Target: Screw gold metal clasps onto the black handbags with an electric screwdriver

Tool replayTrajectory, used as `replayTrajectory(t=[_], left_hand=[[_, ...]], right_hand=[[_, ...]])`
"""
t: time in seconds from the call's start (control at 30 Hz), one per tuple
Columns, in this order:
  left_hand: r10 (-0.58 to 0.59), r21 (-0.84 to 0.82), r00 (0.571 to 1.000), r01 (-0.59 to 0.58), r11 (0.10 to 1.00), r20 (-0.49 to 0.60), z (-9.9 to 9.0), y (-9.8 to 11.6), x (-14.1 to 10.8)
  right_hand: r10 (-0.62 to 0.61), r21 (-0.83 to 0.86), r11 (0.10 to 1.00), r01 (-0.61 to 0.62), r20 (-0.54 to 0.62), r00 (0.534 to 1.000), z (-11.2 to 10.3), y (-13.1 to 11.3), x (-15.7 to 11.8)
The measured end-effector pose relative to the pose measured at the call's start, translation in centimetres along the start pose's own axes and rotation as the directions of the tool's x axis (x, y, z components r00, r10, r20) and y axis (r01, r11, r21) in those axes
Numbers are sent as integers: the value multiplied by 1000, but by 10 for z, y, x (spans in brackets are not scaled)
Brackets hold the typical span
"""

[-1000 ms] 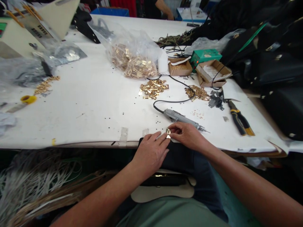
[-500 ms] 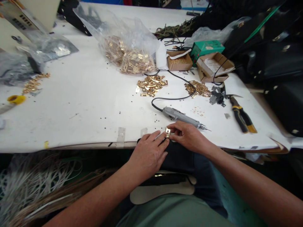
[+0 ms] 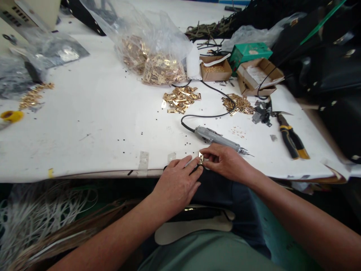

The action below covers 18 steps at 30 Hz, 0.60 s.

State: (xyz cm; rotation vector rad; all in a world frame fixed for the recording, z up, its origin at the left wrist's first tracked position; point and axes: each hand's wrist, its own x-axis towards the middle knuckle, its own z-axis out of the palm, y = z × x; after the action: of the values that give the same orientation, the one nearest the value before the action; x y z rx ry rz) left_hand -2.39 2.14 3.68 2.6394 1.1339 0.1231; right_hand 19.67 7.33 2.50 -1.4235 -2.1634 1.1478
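Only a slight shift since the earlier frame: table and everything on it a little higher in view and further left, hands nearly in place. Small brass fitting (image 3: 200,158) held just over the near edge of the white work table (image 3: 84,131), pinched between thumb and forefinger of the right hand (image 3: 225,162), other fingers curled. Left hand (image 3: 176,187) open, palm down, fingers stretched out, tips right beside or against the fitting's lower end.

Just behind the right hand, a grey electric screwdriver (image 3: 217,138) lying on the table, black cord (image 3: 203,116) looping away. Tiny black screws (image 3: 180,147) dotted around it. Further back, a loose pile of brass fittings (image 3: 180,99) and, to the right, a second pile (image 3: 238,104). Beyond them, a clear plastic bag (image 3: 152,49) full of the same brass parts, beside a cardboard box (image 3: 214,69) of smaller brass pieces. Far right, yellow-and-black-handled snips (image 3: 291,137) near dark metal scraps (image 3: 262,113).
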Motion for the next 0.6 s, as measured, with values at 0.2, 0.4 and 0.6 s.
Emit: replayTrajectory(t=[0.2, 0.4, 0.6], left_hand=[[-3, 0, 1000, 3, 1000, 4, 0, 0, 1], [-2, -2, 1000, 2, 1000, 22, -1, -1, 2], [-6, -1, 1000, 6, 1000, -2, 2, -3, 1]], right_hand=[[-78, -115, 991, 74, -36, 996, 6, 0, 0], [46, 34, 998, -46, -1, 999, 1, 0, 2], [62, 63, 996, -61, -14, 998, 2, 2, 1]])
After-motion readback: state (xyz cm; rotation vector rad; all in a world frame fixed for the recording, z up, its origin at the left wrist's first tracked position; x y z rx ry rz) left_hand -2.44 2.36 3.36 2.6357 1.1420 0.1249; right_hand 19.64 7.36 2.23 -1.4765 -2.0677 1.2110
